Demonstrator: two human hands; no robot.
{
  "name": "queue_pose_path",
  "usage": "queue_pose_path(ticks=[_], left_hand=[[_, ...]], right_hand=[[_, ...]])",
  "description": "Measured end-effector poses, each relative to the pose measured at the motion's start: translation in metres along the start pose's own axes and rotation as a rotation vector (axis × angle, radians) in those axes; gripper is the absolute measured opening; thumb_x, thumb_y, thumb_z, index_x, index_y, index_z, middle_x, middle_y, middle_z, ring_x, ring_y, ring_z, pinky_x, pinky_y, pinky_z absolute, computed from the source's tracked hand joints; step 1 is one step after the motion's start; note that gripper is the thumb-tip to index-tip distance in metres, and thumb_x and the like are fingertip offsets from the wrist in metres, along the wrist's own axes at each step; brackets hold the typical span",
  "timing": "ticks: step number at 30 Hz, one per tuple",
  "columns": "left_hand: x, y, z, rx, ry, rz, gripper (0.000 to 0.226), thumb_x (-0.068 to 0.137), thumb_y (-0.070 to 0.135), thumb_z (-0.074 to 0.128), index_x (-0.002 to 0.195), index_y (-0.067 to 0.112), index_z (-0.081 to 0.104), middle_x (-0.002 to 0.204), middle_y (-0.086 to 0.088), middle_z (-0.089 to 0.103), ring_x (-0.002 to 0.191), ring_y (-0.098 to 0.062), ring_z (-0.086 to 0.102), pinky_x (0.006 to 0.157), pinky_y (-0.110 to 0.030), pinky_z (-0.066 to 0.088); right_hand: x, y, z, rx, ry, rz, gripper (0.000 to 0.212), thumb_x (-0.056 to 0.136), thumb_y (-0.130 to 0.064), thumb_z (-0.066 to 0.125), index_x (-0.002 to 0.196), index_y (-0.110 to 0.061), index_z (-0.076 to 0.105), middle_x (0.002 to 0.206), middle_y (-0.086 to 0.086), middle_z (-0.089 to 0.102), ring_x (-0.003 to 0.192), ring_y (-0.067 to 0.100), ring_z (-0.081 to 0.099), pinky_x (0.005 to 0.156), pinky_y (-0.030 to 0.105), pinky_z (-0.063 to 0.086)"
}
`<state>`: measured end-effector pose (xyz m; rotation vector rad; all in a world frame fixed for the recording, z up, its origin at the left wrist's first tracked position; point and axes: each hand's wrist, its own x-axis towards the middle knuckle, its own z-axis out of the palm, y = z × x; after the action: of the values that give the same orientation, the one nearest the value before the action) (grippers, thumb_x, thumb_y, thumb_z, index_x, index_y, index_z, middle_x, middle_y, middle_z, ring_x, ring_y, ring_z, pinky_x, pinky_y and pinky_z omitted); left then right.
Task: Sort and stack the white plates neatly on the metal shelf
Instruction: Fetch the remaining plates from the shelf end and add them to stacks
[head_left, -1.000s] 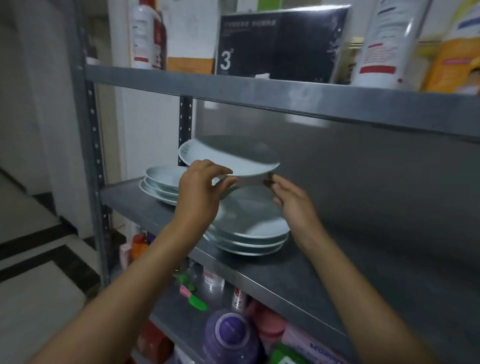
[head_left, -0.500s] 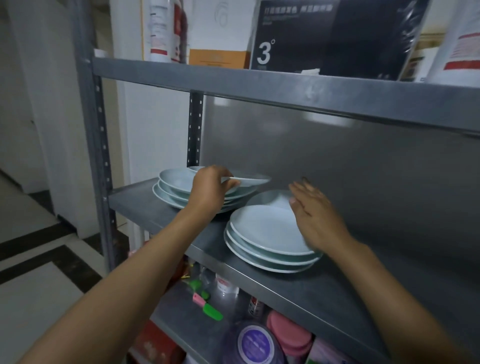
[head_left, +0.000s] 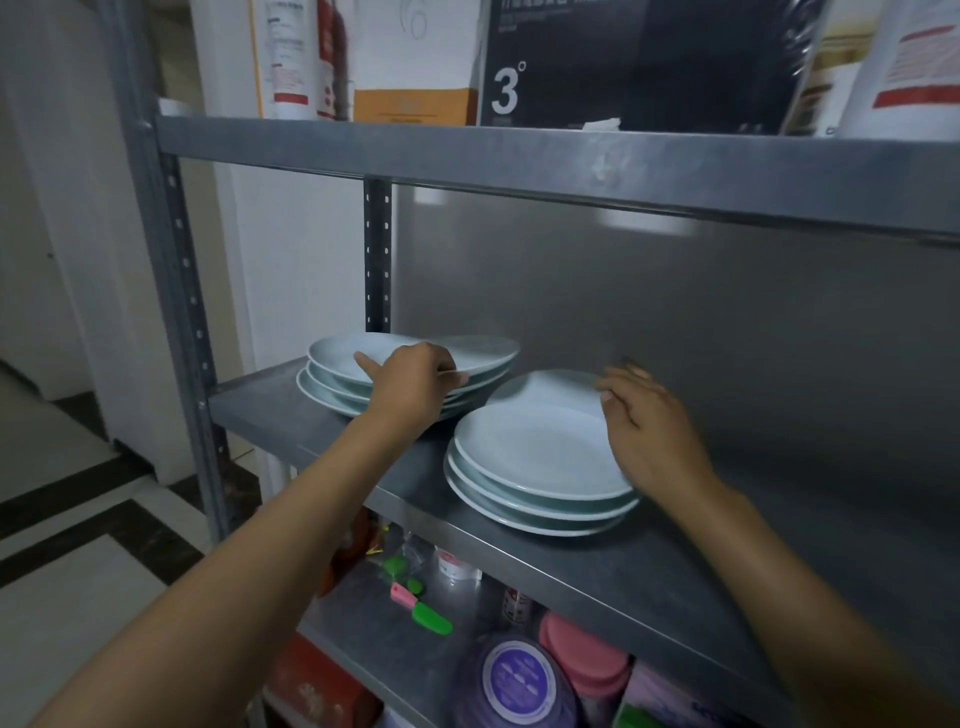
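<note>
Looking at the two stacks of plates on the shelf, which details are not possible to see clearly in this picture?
Head view, the only one:
- Far stack: the left hand hides its right front, so its plate count and how the top plate sits are uncertain.
- Right hand: motion blur; contact with the near stack is unclear.
- Black box on the upper shelf: cut off by the top edge.

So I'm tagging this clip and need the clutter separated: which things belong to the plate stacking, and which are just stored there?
Part of the job:
- left plate stack, top plate in the left hand grip
- right plate stack, right hand beside it
- metal shelf

Just stored:
- black box
- purple-lidded jar
- green clip
</note>
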<state>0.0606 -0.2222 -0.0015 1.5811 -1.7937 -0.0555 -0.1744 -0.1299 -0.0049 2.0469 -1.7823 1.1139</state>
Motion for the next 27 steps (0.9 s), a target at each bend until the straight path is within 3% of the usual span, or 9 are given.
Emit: queue_pose_path(ticks=[3, 6, 9, 10, 12, 15, 19, 27], left_hand=[[0.000, -0.004, 0.001, 0.012, -0.050, 0.021, 0.029, 0.092, 0.037, 0.057, 0.080, 0.013, 0.068, 0.079, -0.003, 0.068, 0.087, -0.028, 0.058, 0.108, -0.068, 0.010], [-0.008, 0.002, -0.001, 0.108, -0.062, 0.077, 0.023, 0.093, 0.021, 0.049, 0.076, 0.013, 0.063, 0.073, -0.003, 0.061, 0.084, -0.028, 0.055, 0.108, -0.066, 0.011], [-0.025, 0.020, -0.005, 0.103, 0.012, 0.194, 0.027, 0.087, 0.000, 0.044, 0.064, 0.014, 0.047, 0.068, -0.003, 0.050, 0.087, -0.027, 0.052, 0.109, -0.065, 0.013], [-0.030, 0.027, -0.005, 0.069, 0.019, 0.247, 0.026, 0.089, 0.000, 0.044, 0.068, 0.014, 0.049, 0.076, -0.006, 0.056, 0.101, -0.030, 0.054, 0.110, -0.064, 0.015], [-0.042, 0.045, 0.000, 0.020, 0.022, 0.380, 0.018, 0.095, 0.004, 0.043, 0.091, 0.012, 0.059, 0.108, -0.010, 0.064, 0.131, -0.029, 0.043, 0.111, -0.061, 0.018], [-0.070, 0.078, 0.004, -0.014, 0.043, 0.578, 0.026, 0.097, 0.007, 0.041, 0.118, 0.008, 0.057, 0.136, -0.009, 0.054, 0.139, -0.029, 0.032, 0.112, -0.057, 0.019], [-0.115, 0.125, 0.012, -0.081, 0.064, 0.708, 0.036, 0.094, 0.009, 0.044, 0.128, 0.003, 0.054, 0.138, -0.013, 0.052, 0.137, -0.034, 0.036, 0.112, -0.048, 0.022], [-0.214, 0.243, 0.061, -0.183, -0.043, 0.759, 0.047, 0.099, 0.027, 0.029, 0.135, 0.003, 0.049, 0.144, -0.011, 0.047, 0.139, -0.030, 0.033, 0.113, -0.043, 0.021]], right_hand=[[-0.008, -0.002, -0.005, 0.050, 0.024, 0.047, 0.025, 0.093, -0.004, 0.047, 0.108, -0.004, 0.067, 0.120, 0.010, 0.064, 0.126, 0.026, 0.048, 0.098, 0.014, 0.025], [-0.019, 0.004, -0.008, 0.047, -0.008, 0.081, 0.027, 0.095, -0.005, 0.045, 0.112, -0.006, 0.066, 0.126, 0.007, 0.062, 0.133, 0.020, 0.042, 0.102, 0.013, 0.022], [-0.030, 0.013, -0.011, 0.004, -0.057, 0.089, 0.031, 0.096, -0.008, 0.043, 0.120, -0.006, 0.063, 0.134, 0.006, 0.057, 0.138, 0.016, 0.036, 0.108, 0.017, 0.021], [-0.033, 0.015, -0.013, -0.014, -0.057, 0.084, 0.032, 0.096, -0.009, 0.043, 0.122, -0.006, 0.062, 0.136, 0.007, 0.056, 0.138, 0.017, 0.035, 0.110, 0.020, 0.021], [-0.040, 0.015, -0.020, -0.040, -0.034, 0.068, 0.033, 0.096, -0.008, 0.043, 0.124, -0.004, 0.060, 0.136, 0.008, 0.055, 0.138, 0.020, 0.036, 0.114, 0.026, 0.022], [-0.055, 0.019, -0.034, -0.092, -0.022, 0.007, 0.034, 0.095, -0.009, 0.043, 0.124, -0.002, 0.059, 0.134, 0.012, 0.056, 0.137, 0.026, 0.038, 0.115, 0.035, 0.023], [-0.079, 0.039, -0.062, -0.126, -0.011, 0.011, 0.040, 0.093, -0.014, 0.039, 0.127, -0.002, 0.057, 0.137, 0.012, 0.054, 0.138, 0.025, 0.037, 0.116, 0.033, 0.018], [-0.164, 0.127, -0.156, -0.140, 0.060, 0.111, 0.043, 0.089, -0.013, 0.038, 0.126, -0.001, 0.058, 0.135, 0.013, 0.056, 0.136, 0.027, 0.040, 0.115, 0.037, 0.021]])
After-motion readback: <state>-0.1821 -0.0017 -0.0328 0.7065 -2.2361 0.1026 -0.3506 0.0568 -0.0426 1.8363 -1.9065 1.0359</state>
